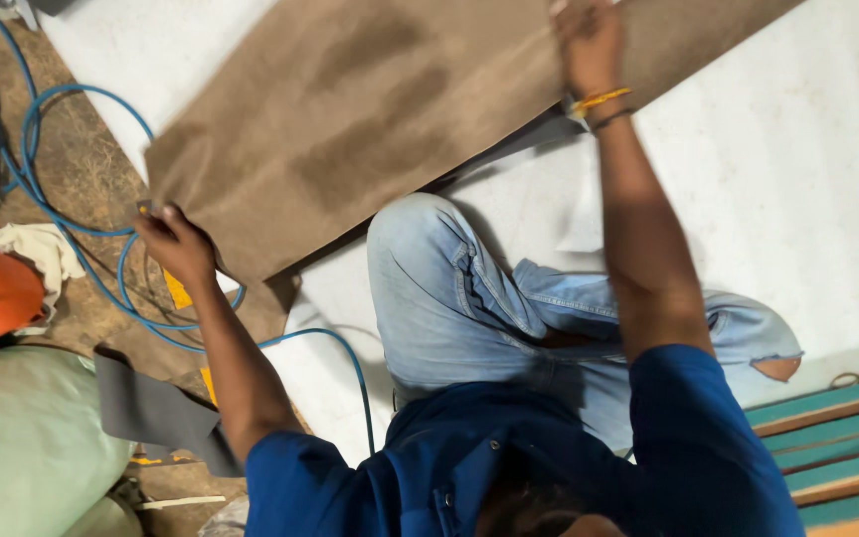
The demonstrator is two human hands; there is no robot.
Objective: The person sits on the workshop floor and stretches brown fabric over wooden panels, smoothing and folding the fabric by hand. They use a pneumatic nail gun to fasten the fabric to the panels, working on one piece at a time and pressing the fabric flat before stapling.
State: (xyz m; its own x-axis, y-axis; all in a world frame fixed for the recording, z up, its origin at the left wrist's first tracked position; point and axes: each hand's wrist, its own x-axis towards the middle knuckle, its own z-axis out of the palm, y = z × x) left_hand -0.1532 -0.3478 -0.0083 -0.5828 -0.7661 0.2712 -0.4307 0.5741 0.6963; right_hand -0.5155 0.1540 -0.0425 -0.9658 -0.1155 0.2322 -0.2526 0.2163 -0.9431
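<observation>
Gripping the brown sheet (350,119) at two edges, my left hand (179,244) pinches its lower-left corner and my right hand (589,45) clamps the top edge; it spans the upper frame, lifted, not yet laid flat.

There is one view only, from a camera on the person's head, aimed almost straight down and held close. It looks over the blue-shirted shoulders (509,467) and bent knee in jeans (449,288) to the white floor (797,199). The brown sheet (350,129) fills the top, and a blue hose (72,239) lies at the left edge.
</observation>
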